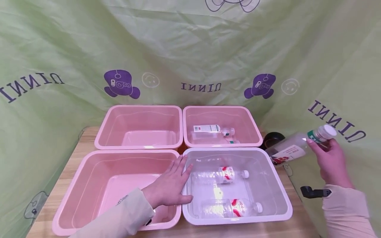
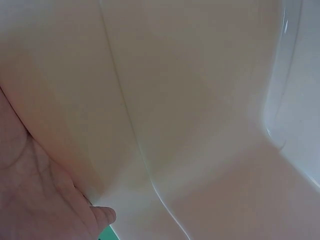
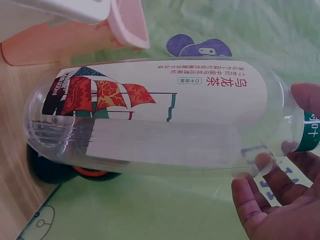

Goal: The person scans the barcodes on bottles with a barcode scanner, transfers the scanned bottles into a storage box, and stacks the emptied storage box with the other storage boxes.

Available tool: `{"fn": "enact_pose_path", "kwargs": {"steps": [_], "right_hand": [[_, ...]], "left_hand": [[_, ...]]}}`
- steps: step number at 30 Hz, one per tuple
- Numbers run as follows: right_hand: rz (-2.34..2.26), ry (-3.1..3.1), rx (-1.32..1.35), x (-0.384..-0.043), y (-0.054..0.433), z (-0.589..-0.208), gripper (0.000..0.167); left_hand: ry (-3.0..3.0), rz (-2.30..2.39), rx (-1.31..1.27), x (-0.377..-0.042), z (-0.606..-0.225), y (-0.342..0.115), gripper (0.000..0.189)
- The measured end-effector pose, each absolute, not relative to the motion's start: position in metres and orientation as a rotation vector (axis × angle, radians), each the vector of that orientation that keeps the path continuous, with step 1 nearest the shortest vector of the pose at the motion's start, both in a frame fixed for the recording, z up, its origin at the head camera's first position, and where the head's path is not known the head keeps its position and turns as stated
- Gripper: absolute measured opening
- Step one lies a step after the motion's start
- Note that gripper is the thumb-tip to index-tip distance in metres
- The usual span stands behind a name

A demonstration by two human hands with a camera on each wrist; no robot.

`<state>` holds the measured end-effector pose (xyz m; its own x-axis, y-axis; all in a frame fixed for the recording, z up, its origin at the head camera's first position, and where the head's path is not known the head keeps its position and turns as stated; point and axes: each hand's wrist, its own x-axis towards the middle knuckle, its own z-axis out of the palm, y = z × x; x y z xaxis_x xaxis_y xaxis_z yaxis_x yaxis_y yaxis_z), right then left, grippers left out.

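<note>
In the head view my right hand [image 1: 333, 162] grips a clear plastic bottle [image 1: 293, 150] near its white cap, right of the bins. The bottle tilts, base toward the bins; a sailing-ship label shows in the right wrist view, where fingers [image 3: 275, 180] curl round its neck end. My left hand [image 1: 171, 185] rests with spread fingers on the rims between the front pink bin [image 1: 71, 198] and the white bin [image 1: 238, 221]. Two clear bottles with red-and-white labels, an upper one [image 1: 227, 174] and a lower one [image 1: 238, 207], lie in the white bin.
Behind stand a left pink bin [image 1: 138, 147] and a right pink bin [image 1: 221, 145], the right one holding clear bottles [image 1: 208, 129]. A dark round object [image 1: 273, 137] sits right of the bins on the wooden table [image 1: 297, 211]. Green printed cloth [image 1: 190, 49] surrounds the table.
</note>
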<state>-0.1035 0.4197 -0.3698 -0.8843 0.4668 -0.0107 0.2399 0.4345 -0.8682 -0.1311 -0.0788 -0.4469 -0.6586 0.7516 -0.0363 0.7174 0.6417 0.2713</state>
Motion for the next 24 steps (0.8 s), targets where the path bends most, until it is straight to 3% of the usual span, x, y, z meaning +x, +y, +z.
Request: {"fn": "enact_pose_path", "kwargs": {"steps": [11, 18, 24], "right_hand": [[1.359, -2.498, -0.652, -0.109, 0.411, -0.383, 0.074], [1.638, -2.145, -0.564, -0.103, 0.41, -0.371, 0.037], [1.974, -1.444, -0.544, -0.109, 0.399, -0.344, 0.043]], "left_hand": [[2.736, 0.333, 1.239, -0.129, -0.448, -0.082, 0.095], [2.724, 0.346, 1.236, -0.131, -0.447, -0.079, 0.096], [2.714, 0.339, 1.219, -0.131, -0.447, -0.079, 0.096]]}}
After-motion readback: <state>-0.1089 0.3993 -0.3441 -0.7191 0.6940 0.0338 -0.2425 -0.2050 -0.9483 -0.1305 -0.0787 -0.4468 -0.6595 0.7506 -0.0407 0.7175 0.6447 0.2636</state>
